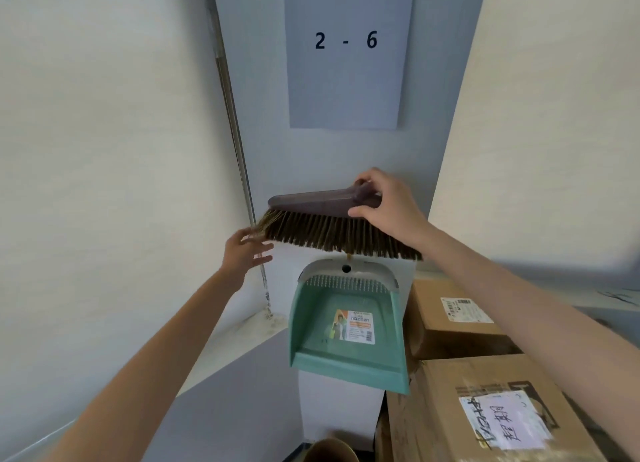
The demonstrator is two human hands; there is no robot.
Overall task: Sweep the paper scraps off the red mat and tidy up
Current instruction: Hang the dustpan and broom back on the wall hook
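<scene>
The broom head [311,202] is held up in the air in front of a grey wall panel [263,63]. It lies roughly level, with its brown bristles [339,235] pointing down. The right hand [381,205] grips the right end of its dark plastic block. The fingers [367,177] curl over the top, and the thumb presses on the near face just above the bristles. Any handle joint there is hidden under the hand. The left hand [246,254] reaches up from below with its fingers nearly straight and slightly spread, holding nothing. Its fingertips touch the splayed bristles at the broom head's left end.

Directly below the bristles, a teal dustpan [322,354] is upright against the panel with its open face toward the camera. A printed label is stuck inside it, and it has a grey comb-toothed top piece with a round hole. The bristle tips hang just above that top piece.

To the left, a thin metal pole [228,115] leans in the corner where the panel meets the pale wall, with pale strands at its foot. A sheet of paper [346,91] marked "2 - 6" is on the panel above the broom head. Two cardboard boxes sit just beside the dustpan on its right. The farther box [450,326] carries a small printed label, and the nearer box [433,420] carries a handwritten one.
</scene>
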